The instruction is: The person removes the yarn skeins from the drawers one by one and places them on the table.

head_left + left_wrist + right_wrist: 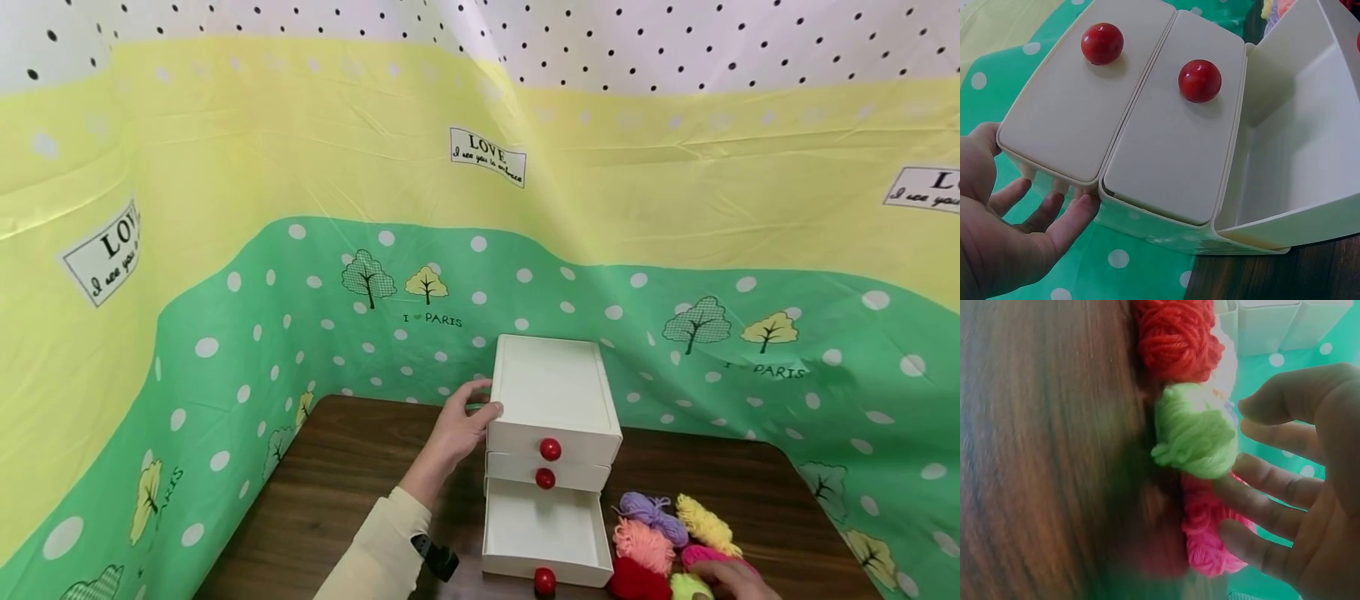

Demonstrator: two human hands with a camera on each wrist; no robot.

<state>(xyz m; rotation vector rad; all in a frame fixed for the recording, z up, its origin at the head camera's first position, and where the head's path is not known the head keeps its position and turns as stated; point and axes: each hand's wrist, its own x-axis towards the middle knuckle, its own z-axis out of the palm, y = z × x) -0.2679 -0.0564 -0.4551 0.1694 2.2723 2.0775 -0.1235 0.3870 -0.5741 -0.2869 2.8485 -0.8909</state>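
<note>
A white chest of small drawers (555, 383) with red round knobs stands upright on the table, its bottom drawer (543, 525) pulled out and bare inside. My left hand (467, 421) touches the chest's left side near the top. In the left wrist view, that hand's fingers (1072, 225) lie against the side wall, with the thumb at the top edge. My right hand (1291, 475) hovers around a light green yarn bundle (1197, 431), fingers spread and a little bent. A pink yarn bundle (1210, 531) lies under its lower fingers, and a red one (1179, 337) sits beyond the green.
Purple (652, 515), yellow (707, 523) and coral (643, 546) yarn bundles lie right of the pulled-out drawer. The dark wooden table (337, 467) meets a green and yellow patterned cloth (300, 275) at the back and sides. A black watch (435, 557) is on my left wrist.
</note>
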